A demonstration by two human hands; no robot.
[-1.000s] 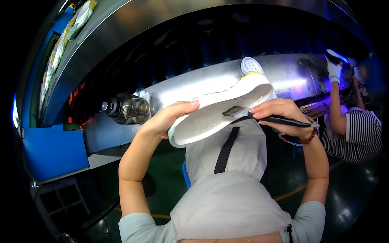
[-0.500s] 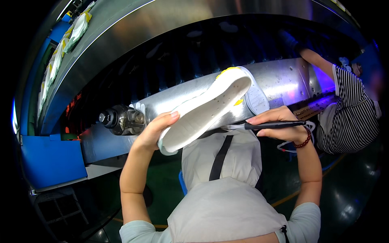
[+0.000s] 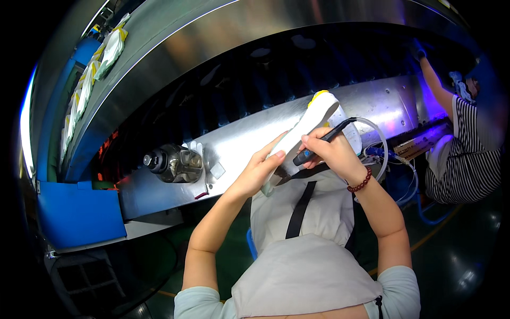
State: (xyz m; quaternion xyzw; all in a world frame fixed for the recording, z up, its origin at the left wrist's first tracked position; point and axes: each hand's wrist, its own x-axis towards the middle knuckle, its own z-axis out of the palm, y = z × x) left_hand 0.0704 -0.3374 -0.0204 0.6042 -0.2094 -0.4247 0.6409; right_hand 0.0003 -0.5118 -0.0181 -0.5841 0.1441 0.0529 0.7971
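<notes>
My left hand point(image 3: 256, 173) is closed round the near end of a white shoe sole point(image 3: 307, 125) with yellow at its far tip. The sole stands tilted on its edge, slanting away from me above the bench. Pinched in my right hand point(image 3: 337, 154) is a black pen-shaped tool point(image 3: 304, 156) with a pale tube point(image 3: 378, 127) trailing from its back end. The tool's lower end points down beside the sole's near half; whether its tip touches is hidden. Behind the sole, a second pale sole point(image 3: 351, 139) lies on the metal bench point(image 3: 239, 141), partly covered.
A dark clear bottle point(image 3: 183, 164) stands left on the bench, near a small grey square point(image 3: 217, 170). More soles point(image 3: 112, 50) line the upper ledge at far left. A blue box point(image 3: 79, 215) sits below. At right works a person in a striped top point(image 3: 465, 165).
The sole has turned from showing its hollow inner face to standing more on edge. My left hand has moved right; the right hand has come in and tipped the tool downward against the sole's side.
</notes>
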